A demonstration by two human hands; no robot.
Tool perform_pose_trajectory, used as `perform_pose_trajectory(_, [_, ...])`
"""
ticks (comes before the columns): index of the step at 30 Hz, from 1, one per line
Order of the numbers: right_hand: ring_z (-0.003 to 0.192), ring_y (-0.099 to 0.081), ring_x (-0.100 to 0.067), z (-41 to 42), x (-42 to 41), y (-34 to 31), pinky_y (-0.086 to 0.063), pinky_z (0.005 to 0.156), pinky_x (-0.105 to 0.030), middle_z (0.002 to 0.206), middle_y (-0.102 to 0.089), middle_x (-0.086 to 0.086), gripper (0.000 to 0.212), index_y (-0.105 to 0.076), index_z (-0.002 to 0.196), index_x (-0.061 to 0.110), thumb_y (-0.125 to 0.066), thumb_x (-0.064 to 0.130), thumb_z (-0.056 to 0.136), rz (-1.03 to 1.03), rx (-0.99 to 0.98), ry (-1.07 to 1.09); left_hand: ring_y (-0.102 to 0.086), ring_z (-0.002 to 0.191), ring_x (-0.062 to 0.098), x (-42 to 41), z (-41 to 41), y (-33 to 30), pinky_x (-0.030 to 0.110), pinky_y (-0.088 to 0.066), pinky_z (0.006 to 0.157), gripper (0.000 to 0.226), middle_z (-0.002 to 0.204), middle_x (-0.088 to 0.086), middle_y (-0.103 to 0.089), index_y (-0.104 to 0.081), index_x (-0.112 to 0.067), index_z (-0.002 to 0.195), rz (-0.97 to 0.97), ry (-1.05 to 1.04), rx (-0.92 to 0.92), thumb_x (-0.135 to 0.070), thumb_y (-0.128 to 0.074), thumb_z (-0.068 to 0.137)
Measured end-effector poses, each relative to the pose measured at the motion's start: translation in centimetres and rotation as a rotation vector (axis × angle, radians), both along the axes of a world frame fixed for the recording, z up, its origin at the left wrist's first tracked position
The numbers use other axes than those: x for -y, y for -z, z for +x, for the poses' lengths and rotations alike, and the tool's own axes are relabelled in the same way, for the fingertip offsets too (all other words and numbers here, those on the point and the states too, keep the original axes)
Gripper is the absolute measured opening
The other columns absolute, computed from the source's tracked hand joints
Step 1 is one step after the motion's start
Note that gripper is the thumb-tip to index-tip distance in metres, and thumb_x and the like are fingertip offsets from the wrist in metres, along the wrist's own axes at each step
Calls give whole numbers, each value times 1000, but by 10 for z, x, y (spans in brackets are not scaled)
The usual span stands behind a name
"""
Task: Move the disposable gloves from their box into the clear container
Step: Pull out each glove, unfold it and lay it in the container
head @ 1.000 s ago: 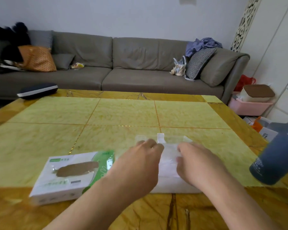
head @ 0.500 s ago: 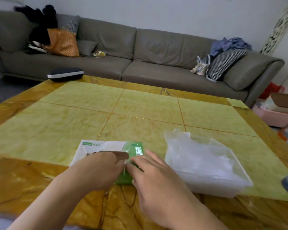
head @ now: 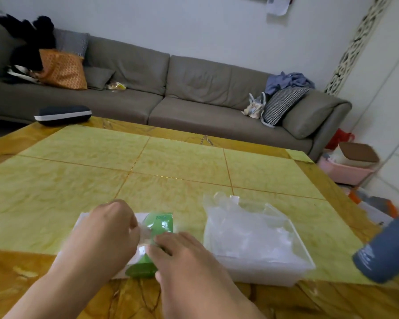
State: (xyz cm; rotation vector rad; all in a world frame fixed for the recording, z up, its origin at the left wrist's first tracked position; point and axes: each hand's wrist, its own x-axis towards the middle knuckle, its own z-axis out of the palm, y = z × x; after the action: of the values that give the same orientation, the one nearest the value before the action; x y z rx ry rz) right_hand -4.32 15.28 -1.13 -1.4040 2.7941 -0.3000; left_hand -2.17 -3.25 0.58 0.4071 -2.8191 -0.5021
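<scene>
Gloves [head: 145, 237], thin and see-through, are bunched between my two hands right over their box [head: 158, 223], at about 6 o'clock on the table [head: 171, 162]. My left hand [head: 106, 236] lies over the white half of the box with its fingers curled down onto the plastic film; the fingertips are hidden from me, so how tightly they pinch I cannot tell for certain, though the film rises straight out from under them. My right hand [head: 182, 254] comes in just beside it, thumb and fingers bent onto the same film above the green end of the box. The clear container [head: 263, 268] sits at 4 o'clock, just right of the box and apart from it, with a heap of crumpled clear gloves already inside and spilling up at its far corner. At 3 o'clock a grey-blue bottle [head: 385, 252] leans in at the table's edge. At 11 o'clock a dark case [head: 62, 114] rests on the far corner, with the grey sofa [head: 194, 93] behind.
</scene>
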Motion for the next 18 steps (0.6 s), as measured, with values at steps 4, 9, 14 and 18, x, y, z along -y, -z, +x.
perform_pose_trajectory(4, [138,-36,-28,-1,0,-5,-17,119,-30,151,-44,-11,60,-48,148,6,-66,9,90,14,53,-6,-59,79,-3,-1,1,-10,25,-45,65,18,90,-22,-65,-67,-33,73,144,-7,-197,-26,-75,86])
perform_pose_trajectory(9, [152,-18,-26,0,-1,-4,-12,125,-35,164,-27,-6,68,-35,158,12,-62,8,96,-26,129,24,-67,93,0,-10,4,-21,36,-52,83,10,94,-20,-72,-73,-31,82,503,-20,-549,-25,-77,89])
perform_pose_trajectory(14, [153,-21,-29,0,0,4,-18,126,-40,161,-31,-8,59,-39,152,8,-59,9,96,-77,126,48,-72,98,21,-9,-5,-17,68,-55,89,17,95,5,-78,-80,-23,98,1130,-64,-483,-31,-66,98])
perform_pose_trajectory(18, [150,-27,-26,7,-1,-10,-27,124,-44,160,-33,-4,55,-44,148,12,-61,12,95,-120,103,74,-73,92,23,-10,-11,-17,53,-57,99,29,102,17,-75,-81,-9,86,1440,-37,-526,-10,-56,101])
